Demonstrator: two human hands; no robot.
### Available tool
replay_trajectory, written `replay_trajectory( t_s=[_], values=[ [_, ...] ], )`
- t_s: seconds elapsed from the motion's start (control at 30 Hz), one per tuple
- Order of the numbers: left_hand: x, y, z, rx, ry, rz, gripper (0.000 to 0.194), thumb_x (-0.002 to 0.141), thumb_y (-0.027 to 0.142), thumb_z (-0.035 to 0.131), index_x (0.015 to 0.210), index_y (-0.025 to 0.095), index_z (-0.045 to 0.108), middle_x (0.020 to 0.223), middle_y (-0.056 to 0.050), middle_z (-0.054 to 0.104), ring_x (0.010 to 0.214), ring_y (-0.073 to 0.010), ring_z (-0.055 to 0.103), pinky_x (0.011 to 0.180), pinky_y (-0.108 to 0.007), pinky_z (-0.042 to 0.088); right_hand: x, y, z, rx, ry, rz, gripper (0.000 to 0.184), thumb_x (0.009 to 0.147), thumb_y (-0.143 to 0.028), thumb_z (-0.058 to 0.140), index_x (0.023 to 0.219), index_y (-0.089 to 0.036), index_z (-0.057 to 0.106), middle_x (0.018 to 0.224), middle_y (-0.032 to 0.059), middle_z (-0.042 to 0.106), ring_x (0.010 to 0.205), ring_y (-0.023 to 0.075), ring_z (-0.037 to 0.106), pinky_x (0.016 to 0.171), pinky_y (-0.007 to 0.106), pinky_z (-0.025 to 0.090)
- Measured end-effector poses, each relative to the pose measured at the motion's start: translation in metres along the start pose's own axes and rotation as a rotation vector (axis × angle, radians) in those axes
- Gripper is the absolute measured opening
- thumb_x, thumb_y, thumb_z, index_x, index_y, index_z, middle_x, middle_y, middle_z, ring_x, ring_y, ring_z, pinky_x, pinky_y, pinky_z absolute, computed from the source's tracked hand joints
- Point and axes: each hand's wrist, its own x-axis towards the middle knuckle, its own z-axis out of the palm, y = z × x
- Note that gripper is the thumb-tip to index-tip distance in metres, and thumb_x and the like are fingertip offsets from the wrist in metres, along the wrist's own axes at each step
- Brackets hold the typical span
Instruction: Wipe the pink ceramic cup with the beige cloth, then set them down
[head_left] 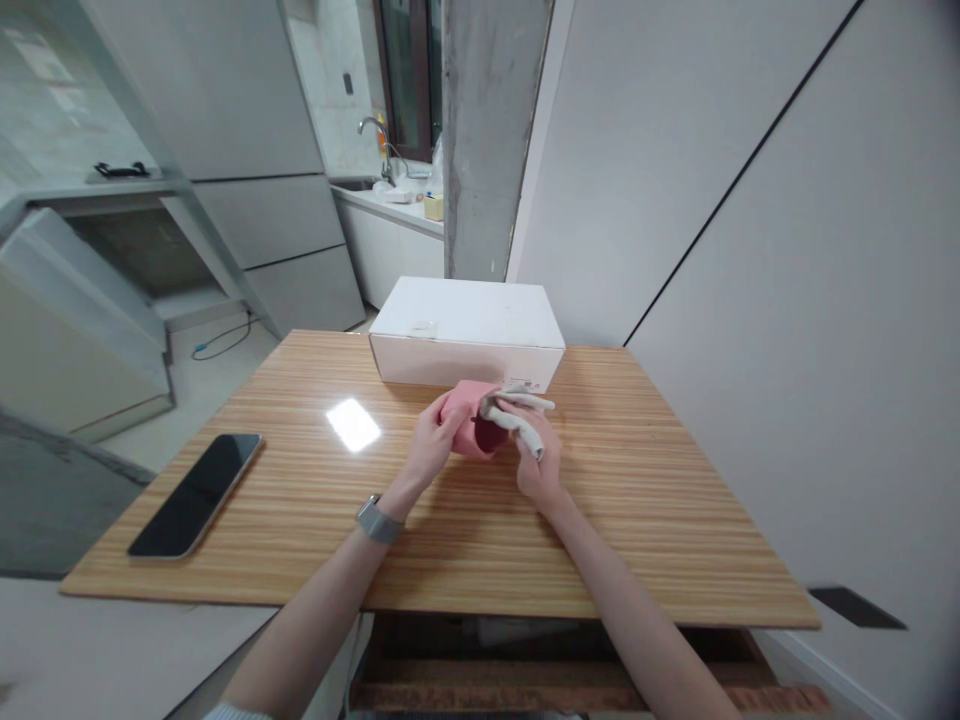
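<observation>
A pink container [466, 395] with a dark hollow opening is tilted over the middle of the table, its mouth turned to the right and toward me. My left hand [433, 437] grips its left side, the thumb lying near the rim. My right hand [541, 450] is closed on a whitish cloth [517, 418], which touches the container's rim at the opening. Part of the cloth sticks out to the right of the fingers. The container's far side and whatever lies inside it are hidden. On my left wrist sits a watch with a grey band.
A white box [469, 312] stands at the table's back, just behind the container. A black phone [196, 495] lies at the left on the wooden table [660, 500]. Below the front edge is an open drawer [480, 675]. A white wall borders the right side.
</observation>
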Motion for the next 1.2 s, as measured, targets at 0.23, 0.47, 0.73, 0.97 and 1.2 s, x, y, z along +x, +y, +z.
replay_trajectory(
  t_s=[0.23,0.47,0.73,0.97,1.2],
  values=[
    [0.007,-0.007,-0.003,-0.499,0.043,-0.380,0.053,0.078,0.059,0.059,0.102,0.013,0.068,0.090,-0.006,0.071,0.079,-0.0150,0.063,0.062,-0.021,0.048,0.019,0.023,0.001,0.729,0.818,0.709,0.020,0.082,-0.030,0.049,0.092,-0.021,0.064,0.090,-0.0035,0.073,0.089,0.0115,0.067,0.086,0.027,0.053],
    [-0.008,-0.005,0.001,-0.649,-0.261,-0.533,0.053,0.077,0.058,0.061,0.112,0.018,0.064,0.103,-0.008,0.070,0.092,-0.0218,0.063,0.066,-0.028,0.053,0.023,0.002,0.002,1.048,0.301,0.931,0.028,0.083,-0.037,0.051,0.101,-0.019,0.065,0.092,0.0018,0.074,0.093,0.0191,0.069,0.090,0.035,0.053],
    [-0.006,-0.014,0.010,-0.287,-0.200,-0.283,0.046,0.076,0.048,0.062,0.103,0.011,0.067,0.090,-0.008,0.070,0.081,-0.0188,0.061,0.067,-0.027,0.046,0.015,0.007,0.009,0.963,0.063,0.962,0.049,0.083,-0.060,0.047,0.092,-0.016,0.067,0.088,0.0083,0.075,0.102,0.0267,0.066,0.091,0.044,0.052],
    [-0.003,-0.023,0.010,-0.076,0.119,-0.182,0.051,0.077,0.055,0.059,0.103,0.011,0.060,0.097,-0.010,0.065,0.087,-0.0198,0.059,0.076,-0.030,0.046,0.012,-0.001,0.029,1.014,0.301,0.866,0.042,0.087,-0.053,0.044,0.104,-0.022,0.066,0.105,0.0021,0.072,0.103,0.0207,0.066,0.090,0.037,0.053],
    [-0.010,-0.021,0.013,-0.018,-0.042,0.022,0.052,0.090,0.047,0.043,0.132,0.016,0.041,0.144,-0.012,0.038,0.135,-0.0210,0.033,0.112,-0.034,0.023,0.015,-0.004,0.023,0.987,0.432,0.789,0.039,0.089,-0.049,0.043,0.104,-0.022,0.066,0.109,0.0011,0.071,0.110,0.0182,0.062,0.096,0.036,0.050]
  ],
)
